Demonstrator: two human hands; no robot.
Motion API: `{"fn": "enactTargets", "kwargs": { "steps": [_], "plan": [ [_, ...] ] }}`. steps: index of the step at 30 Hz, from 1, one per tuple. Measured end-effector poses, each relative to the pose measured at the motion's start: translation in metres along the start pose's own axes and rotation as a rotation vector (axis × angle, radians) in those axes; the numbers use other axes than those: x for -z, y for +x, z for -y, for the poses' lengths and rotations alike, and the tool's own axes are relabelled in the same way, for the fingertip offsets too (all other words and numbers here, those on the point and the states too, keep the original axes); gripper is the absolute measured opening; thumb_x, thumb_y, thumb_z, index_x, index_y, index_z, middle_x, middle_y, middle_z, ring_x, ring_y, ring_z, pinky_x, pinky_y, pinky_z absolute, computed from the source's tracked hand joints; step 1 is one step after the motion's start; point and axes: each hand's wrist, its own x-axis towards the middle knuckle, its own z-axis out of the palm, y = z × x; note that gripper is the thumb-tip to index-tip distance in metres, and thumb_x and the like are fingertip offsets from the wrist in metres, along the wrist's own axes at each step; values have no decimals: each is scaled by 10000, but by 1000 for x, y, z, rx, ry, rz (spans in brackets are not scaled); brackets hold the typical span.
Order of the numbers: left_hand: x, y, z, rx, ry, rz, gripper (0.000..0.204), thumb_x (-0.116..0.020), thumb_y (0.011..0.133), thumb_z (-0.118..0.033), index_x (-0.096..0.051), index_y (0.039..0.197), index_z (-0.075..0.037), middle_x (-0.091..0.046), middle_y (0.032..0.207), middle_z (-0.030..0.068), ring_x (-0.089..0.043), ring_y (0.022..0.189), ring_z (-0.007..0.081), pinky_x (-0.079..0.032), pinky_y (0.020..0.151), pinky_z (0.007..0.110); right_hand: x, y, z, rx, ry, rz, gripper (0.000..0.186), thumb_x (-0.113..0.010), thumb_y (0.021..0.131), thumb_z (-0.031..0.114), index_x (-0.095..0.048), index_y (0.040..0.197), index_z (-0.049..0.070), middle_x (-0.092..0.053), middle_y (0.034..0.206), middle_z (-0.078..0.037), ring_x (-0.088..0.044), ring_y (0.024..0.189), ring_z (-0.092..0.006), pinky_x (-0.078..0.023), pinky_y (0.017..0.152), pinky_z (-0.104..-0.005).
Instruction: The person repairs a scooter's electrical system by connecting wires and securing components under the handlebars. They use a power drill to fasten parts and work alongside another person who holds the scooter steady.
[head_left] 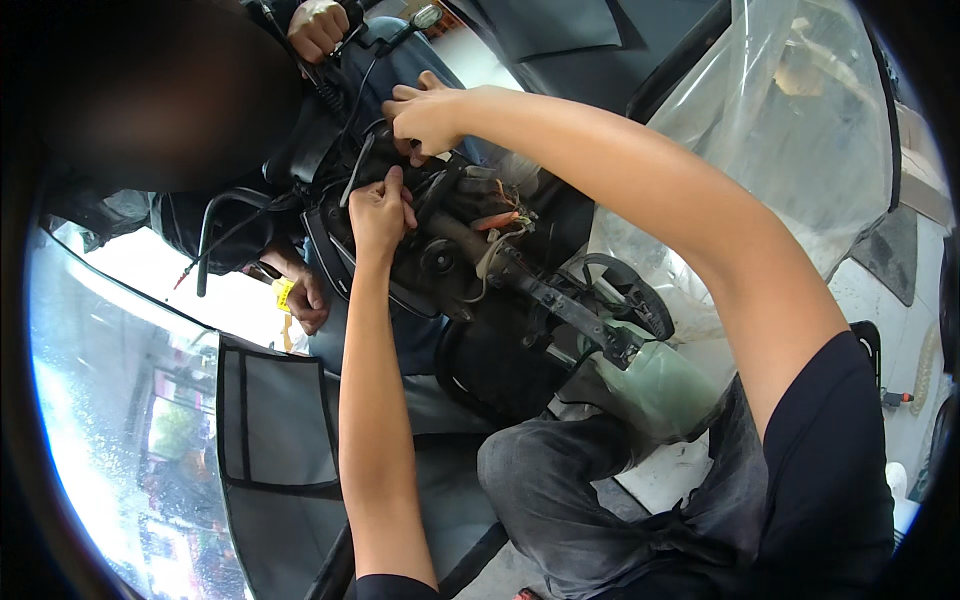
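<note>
The left hand (380,212) is curled shut, its fingertips pinched on the upper edge of a dark, grimy motor assembly (450,255) that sits in the stripped front of a vehicle; what exactly lies between the fingers I cannot tell. The right hand (425,115) reaches over from above, its fingers bent down onto the top of the same assembly beside a thin black cable (357,170), though whether it truly clamps anything is hidden by the knuckles. Just right of both hands a loose bundle of orange and pale wires (500,222) sticks up, and a slip or a hard tug could snag or strain these. A second person crowds the far side, one hand (318,28) high on a cable and another (308,300) low beside a yellow tag (284,293), so knuckles may collide. Room is tight: a black metal bracket arm (570,310) runs down to the right, clear plastic sheeting (800,130) hangs beyond it, and a grey fabric cover (280,420) edges the left. The only free way out is back toward the wearer's knees.
</note>
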Motion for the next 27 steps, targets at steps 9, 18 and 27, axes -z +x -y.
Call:
{"fn": "enactTargets", "kwargs": {
  "steps": [9,18,27],
  "plan": [
    [1,1,-2,28,-22,44,539,-589,1037,-383,-639,671,9,-573,460,80,-447,343,120,-338,377,276,2,13,-2,-15,106,171,185,-748,774,217,-778,933,128,-752,961,-129,-707,986,-324,-528,815,-485],
    [1,1,-3,28,-8,37,537,-595,1033,-384,-640,663,3,-574,460,76,-452,345,118,-344,379,282,11,10,-2,36,122,162,166,-685,729,190,-768,835,93,-738,844,-142,-719,852,-346,-568,724,-455],
    [3,0,-1,32,-15,47,541,-590,1035,-379,-634,648,-4,-564,449,76,-455,343,126,-354,382,288,8,19,-9,196,29,146,198,-739,721,251,-764,851,104,-732,830,-120,-715,824,-338,-568,723,-454]
  ]
}}
